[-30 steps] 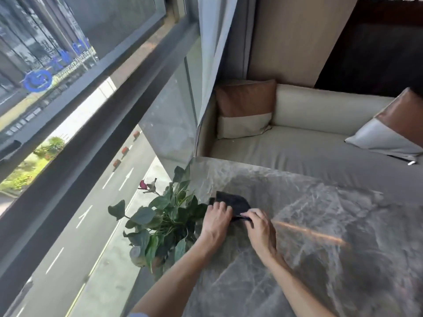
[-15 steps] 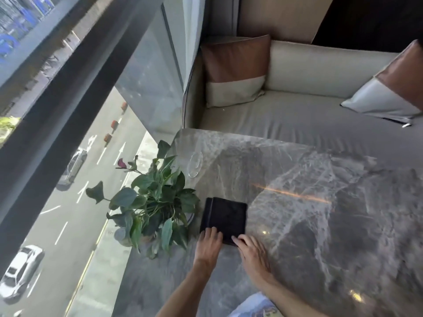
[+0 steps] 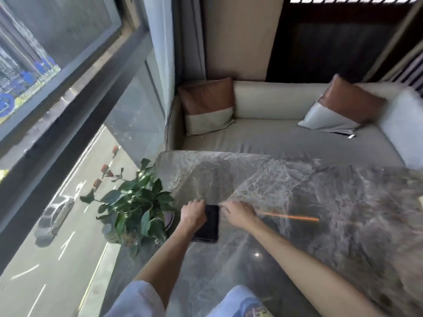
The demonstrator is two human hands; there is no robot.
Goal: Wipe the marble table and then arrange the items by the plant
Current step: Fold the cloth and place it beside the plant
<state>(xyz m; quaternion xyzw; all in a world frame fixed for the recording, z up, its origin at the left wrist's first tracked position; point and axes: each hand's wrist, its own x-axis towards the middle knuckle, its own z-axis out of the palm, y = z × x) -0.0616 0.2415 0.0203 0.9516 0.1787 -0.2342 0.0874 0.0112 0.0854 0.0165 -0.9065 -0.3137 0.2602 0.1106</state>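
Cloth: the dark folded cloth [image 3: 210, 227] lies flat on the marble table [image 3: 309, 202], at its left side, just right of the plant [image 3: 137, 202].
Long axis: it runs near to far, with the short edges near and far.
Left hand: the left hand [image 3: 193, 217] sits over the cloth's far left part, fingers curled on that edge and seemingly gripping it.
Right hand: the right hand [image 3: 238, 213] is just right of the far right corner; motion blur hides whether it pinches anything.
Nearer hand: the left, already on the fabric.
Plant side: leaves close by on the left leave little room.
Open room: bare marble lies right and far, towards the sofa [image 3: 274, 138].
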